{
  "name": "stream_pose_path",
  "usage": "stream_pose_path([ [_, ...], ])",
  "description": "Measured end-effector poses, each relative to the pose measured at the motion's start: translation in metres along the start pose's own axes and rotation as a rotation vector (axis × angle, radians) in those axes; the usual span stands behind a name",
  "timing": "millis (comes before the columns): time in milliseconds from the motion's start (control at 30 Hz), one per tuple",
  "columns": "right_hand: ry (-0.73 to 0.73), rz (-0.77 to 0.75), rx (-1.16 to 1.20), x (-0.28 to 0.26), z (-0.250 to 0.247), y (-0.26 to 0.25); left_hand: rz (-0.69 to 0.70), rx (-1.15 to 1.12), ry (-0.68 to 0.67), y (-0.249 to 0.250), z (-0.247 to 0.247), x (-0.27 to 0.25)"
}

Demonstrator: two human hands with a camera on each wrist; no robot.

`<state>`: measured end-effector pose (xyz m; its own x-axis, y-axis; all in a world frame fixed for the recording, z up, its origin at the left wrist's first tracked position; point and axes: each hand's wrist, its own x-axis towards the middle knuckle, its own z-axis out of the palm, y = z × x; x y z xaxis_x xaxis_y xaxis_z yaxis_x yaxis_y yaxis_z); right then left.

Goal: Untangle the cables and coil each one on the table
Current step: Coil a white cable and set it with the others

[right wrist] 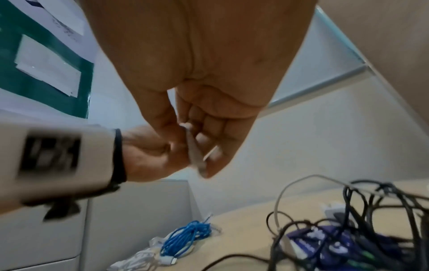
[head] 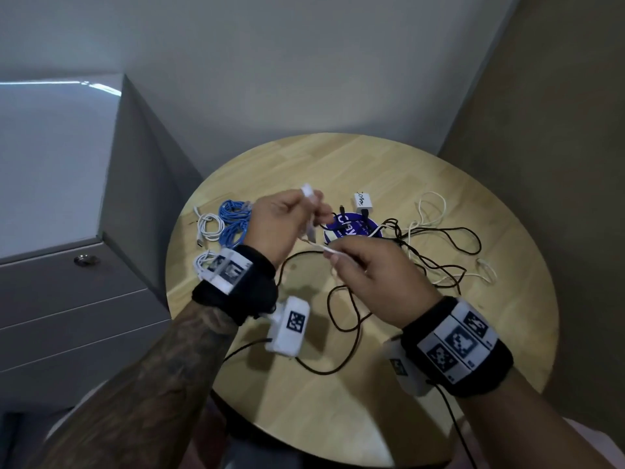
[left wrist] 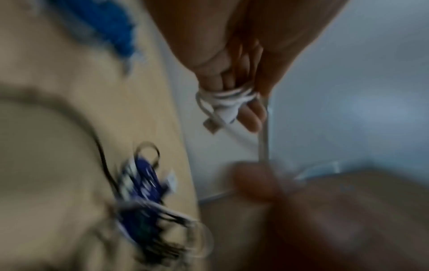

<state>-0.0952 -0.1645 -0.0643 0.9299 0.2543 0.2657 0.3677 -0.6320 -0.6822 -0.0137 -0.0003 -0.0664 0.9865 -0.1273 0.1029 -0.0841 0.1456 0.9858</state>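
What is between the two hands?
A short stretch of white cable runs from the left hand, where it is wound round the fingers, to the right hand. The left wrist view shows it best.

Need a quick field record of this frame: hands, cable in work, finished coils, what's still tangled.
left hand: holds a white cable wound in loops round its fingers
right hand: pinches the free run of the same cable, raised above the table
done coils: two blue coils and white coils at the table's left side
still tangled: black cables and a cream cable right of centre
other: white charger; blue round label under the tangle
left wrist view: blurred
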Motion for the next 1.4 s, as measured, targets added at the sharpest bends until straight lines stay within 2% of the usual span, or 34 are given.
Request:
stream_pose_path([
  [67, 0.099, -0.093, -0.116, 0.002, -0.013, 0.003, 0.039, 0.267, -0.209, -0.001, 0.007, -0.009],
  [100, 0.120, -0.121, -0.173, 0.003, -0.019, 0.006, 0.015, 0.322, -0.329, 0.000, 0.009, -0.013],
  [200, 0.154, -0.159, -0.298, 0.004, -0.031, 0.019, -0.157, 0.277, -0.603, 0.004, 0.010, -0.017],
  [267, 0.199, -0.156, -0.287, 0.005, -0.034, 0.026, -0.230, 0.202, -0.671, 0.006, 0.011, -0.018],
  [333, 0.218, -0.126, -0.198, 0.006, -0.031, 0.031, -0.275, 0.071, -0.653, 0.008, 0.014, -0.019],
  [500, 0.090, 0.047, 0.274, 0.004, -0.008, 0.022, -0.423, -0.302, -0.541, 0.008, 0.015, -0.020],
  [667, 0.067, 0.066, 0.332, 0.004, -0.009, 0.017, -0.479, -0.506, -0.478, 0.005, 0.015, -0.020],
  [733, 0.076, 0.092, 0.346, 0.004, -0.014, 0.018, -0.460, -0.488, -0.514, 0.004, 0.013, -0.018],
  [800, 0.091, 0.098, 0.296, 0.004, -0.018, 0.021, -0.384, -0.338, -0.530, 0.005, 0.009, -0.014],
  [867, 0.120, 0.077, 0.211, 0.004, -0.018, 0.024, -0.273, -0.149, -0.511, 0.007, 0.007, -0.012],
  [933, 0.177, 0.073, 0.211, 0.004, -0.012, 0.025, -0.197, -0.084, -0.459, 0.005, 0.010, -0.013],
  [1067, 0.318, 0.124, 0.244, 0.004, 0.001, 0.030, -0.227, -0.162, -0.258, -0.008, 0.027, -0.024],
  [1167, 0.244, 0.121, 0.330, 0.004, -0.002, 0.026, -0.199, -0.109, -0.208, -0.003, 0.029, -0.024],
  [1233, 0.197, 0.098, 0.244, 0.005, -0.008, 0.029, -0.202, -0.046, -0.224, 0.001, 0.023, -0.021],
  [1333, 0.251, 0.127, -0.045, 0.007, -0.018, 0.042, -0.255, 0.018, -0.338, 0.000, 0.018, -0.021],
  [1400, 0.241, 0.154, -0.063, 0.006, -0.019, 0.043, -0.285, 0.020, -0.368, -0.001, 0.020, -0.025],
])
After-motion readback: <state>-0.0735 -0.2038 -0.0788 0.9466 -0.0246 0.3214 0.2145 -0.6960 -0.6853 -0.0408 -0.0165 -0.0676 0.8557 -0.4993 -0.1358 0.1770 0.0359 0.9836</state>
